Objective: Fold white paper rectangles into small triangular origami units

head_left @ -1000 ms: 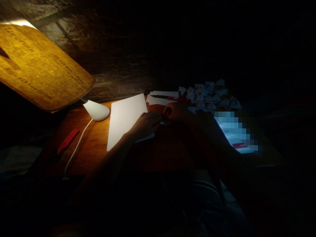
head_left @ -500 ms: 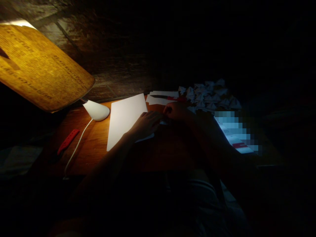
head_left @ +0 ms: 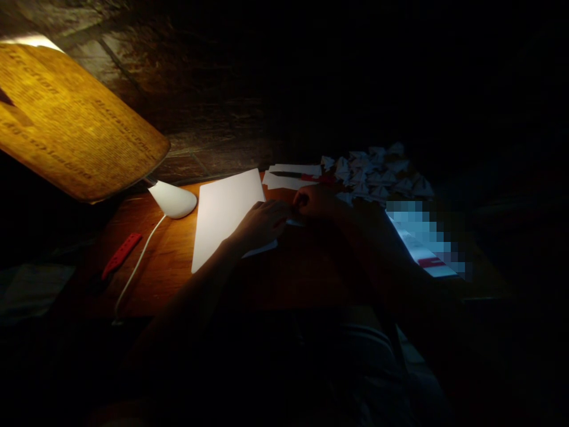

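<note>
My left hand [head_left: 265, 219] rests across the right edge of a large white sheet of paper [head_left: 226, 207], fingers bent together toward a small piece of white paper [head_left: 295, 223]. Over that same small piece, my right hand [head_left: 315, 201] is curled, with thumb and forefinger pinched at its upper side. Fingers and shadow hide most of the small paper, so its shape cannot be made out. Beyond my right hand lies a knife [head_left: 288, 174] with a dark blade and red handle, on a stack of white paper pieces [head_left: 288, 184].
Many folded paper shapes [head_left: 377, 172] crowd the table's back right. A lit, partly pixelated screen or sheet [head_left: 427, 249] lies at the right. On the left stand a lamp with a printed shade [head_left: 84, 124], its white cord [head_left: 140, 264] and a red-handled cutter [head_left: 121, 256].
My right hand has shifted very slightly at the small paper, its fingers a little more curled. My left hand stays nearly in place.
</note>
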### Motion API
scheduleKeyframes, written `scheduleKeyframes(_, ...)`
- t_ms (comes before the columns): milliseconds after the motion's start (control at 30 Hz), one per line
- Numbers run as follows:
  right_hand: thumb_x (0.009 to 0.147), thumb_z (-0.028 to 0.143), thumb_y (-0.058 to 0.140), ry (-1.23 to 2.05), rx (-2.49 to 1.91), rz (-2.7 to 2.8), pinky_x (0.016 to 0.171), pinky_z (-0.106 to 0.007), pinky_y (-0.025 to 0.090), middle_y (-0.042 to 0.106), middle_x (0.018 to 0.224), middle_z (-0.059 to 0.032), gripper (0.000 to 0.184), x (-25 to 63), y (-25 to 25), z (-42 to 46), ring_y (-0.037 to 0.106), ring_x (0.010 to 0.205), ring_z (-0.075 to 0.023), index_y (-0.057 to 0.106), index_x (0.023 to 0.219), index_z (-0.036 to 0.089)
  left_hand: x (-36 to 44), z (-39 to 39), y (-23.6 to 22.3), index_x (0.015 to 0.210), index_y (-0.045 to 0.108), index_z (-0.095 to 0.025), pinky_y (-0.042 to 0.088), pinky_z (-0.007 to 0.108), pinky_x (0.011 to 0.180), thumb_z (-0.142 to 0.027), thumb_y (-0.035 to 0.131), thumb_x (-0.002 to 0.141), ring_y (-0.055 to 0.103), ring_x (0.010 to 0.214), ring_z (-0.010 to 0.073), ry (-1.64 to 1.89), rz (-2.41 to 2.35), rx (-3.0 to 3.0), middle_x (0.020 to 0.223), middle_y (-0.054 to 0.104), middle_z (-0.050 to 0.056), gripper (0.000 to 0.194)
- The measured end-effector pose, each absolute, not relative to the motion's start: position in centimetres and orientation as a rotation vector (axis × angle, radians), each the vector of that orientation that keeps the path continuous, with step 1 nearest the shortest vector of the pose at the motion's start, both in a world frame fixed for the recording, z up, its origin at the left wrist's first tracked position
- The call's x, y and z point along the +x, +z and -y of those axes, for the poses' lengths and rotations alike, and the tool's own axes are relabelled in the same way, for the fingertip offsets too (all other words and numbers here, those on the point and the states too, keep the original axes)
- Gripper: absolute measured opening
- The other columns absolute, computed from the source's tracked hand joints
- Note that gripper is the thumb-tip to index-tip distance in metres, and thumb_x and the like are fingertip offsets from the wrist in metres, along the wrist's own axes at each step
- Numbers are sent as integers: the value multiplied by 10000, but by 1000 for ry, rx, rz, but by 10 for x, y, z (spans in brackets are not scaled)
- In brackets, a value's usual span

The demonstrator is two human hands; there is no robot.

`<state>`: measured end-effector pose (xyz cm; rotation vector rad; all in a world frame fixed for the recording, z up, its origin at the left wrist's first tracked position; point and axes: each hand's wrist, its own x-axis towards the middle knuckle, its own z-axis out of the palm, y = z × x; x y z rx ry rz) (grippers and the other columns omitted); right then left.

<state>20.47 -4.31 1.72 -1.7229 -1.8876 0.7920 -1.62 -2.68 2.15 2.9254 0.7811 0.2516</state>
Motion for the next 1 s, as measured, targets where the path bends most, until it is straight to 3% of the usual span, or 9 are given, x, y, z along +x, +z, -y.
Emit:
scheduleKeyframes(267,775,17,634,788,-1667,1885,787,-268,532,813,1029,-96,265,211,17,39,725,901,-191,797,933,153,-17,28,21,1414,618,-207,480,457,1091,-225,520,1011,601,1318,280,249,-790,2891,1426,679,114,415)
scheduleKeyframes(500,783,95,733,729,-1658,1827,742,-280,527,802,967,-98,148,213,13,37,714,844,-189,791,911,142,-17,25,16,1399,678,-321,475,485,1088,-199,500,1013,577,1314,281,213,-744,2914,1451,644,63,442)
scheduleKeyframes(700,769,44,714,714,-1667,1805,716,-274,508,797,916,-94,174,211,11,37,702,790,-175,791,898,131,-19,23,13,1436,659,-330,469,492,1104,-212,497,1025,555,1354,275,264,-726,2903,1475,639,62,457)
scheduleKeyframes(1000,716,37,737,763,-1706,1788,716,-277,512,799,937,-96,220,206,15,37,706,813,-192,784,908,133,-17,29,16,1332,693,-264,470,449,1095,-183,473,1020,590,1334,250,265,-758,2910,1410,695,65,391)
